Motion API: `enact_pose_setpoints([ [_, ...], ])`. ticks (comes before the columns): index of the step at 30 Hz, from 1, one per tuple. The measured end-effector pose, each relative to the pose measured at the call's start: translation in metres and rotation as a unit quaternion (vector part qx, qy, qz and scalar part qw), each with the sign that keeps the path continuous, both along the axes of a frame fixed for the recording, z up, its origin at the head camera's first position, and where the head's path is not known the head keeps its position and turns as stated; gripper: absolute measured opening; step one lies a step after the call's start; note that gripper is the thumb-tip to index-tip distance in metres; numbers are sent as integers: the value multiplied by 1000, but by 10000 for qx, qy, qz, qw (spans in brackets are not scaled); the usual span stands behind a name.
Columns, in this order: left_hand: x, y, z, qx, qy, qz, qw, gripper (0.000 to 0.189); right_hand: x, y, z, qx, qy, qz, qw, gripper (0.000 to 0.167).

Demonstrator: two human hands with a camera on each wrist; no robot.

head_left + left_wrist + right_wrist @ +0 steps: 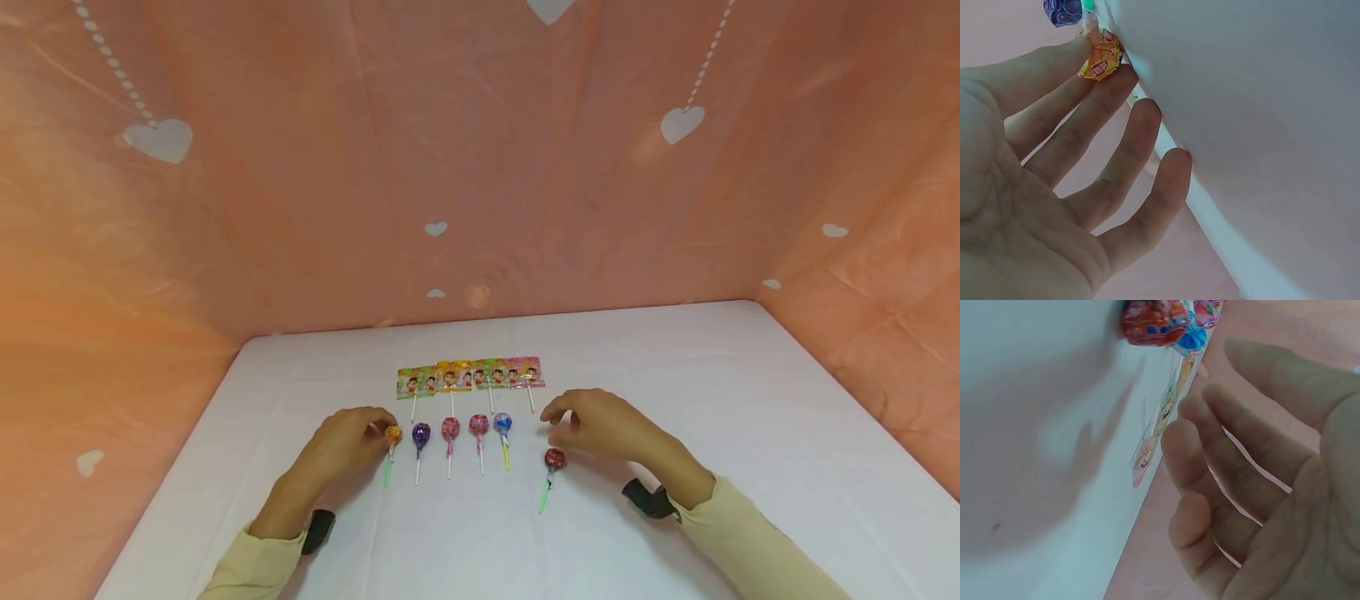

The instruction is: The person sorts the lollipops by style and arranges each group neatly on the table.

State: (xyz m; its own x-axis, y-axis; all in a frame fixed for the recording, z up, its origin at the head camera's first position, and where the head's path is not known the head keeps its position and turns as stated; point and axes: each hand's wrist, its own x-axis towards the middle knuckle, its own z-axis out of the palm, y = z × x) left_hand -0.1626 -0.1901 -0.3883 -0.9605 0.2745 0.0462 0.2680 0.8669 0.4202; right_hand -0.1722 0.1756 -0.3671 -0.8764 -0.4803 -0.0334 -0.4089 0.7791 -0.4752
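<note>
My left hand pinches the yellow-wrapped head of a lollipop between thumb and fingertips; the lollipop's green stick points toward me. In the left wrist view the yellow wrapper sits between the thumb and a fingertip, while the other fingers are spread. My right hand hovers with loosely bent fingers and holds nothing. Just below it lies a dark red lollipop with a green stick, apart from the others. Between the hands are a purple lollipop, two pink lollipops and a blue lollipop with a yellow stick.
Behind that row lie several flat packaged lollipops with white sticks, in green, orange and pink wrappers, side by side. Everything rests on a white table. An orange-pink curtain with white hearts encloses its back and sides.
</note>
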Motion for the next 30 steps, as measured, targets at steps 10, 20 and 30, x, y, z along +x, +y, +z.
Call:
enact_pose_setpoints([
  [10,-1,0,-1,1,32,59,10000,17,11,12,-9,107,204,373,9990,24],
  [20,-1,-1,-2,53,94,19,9999,17,17,12,-14,-30,-17,490,9988,24],
  [30,-2,0,-3,-42,57,73,9999,16,17,10,-17,57,12,487,9988,24],
])
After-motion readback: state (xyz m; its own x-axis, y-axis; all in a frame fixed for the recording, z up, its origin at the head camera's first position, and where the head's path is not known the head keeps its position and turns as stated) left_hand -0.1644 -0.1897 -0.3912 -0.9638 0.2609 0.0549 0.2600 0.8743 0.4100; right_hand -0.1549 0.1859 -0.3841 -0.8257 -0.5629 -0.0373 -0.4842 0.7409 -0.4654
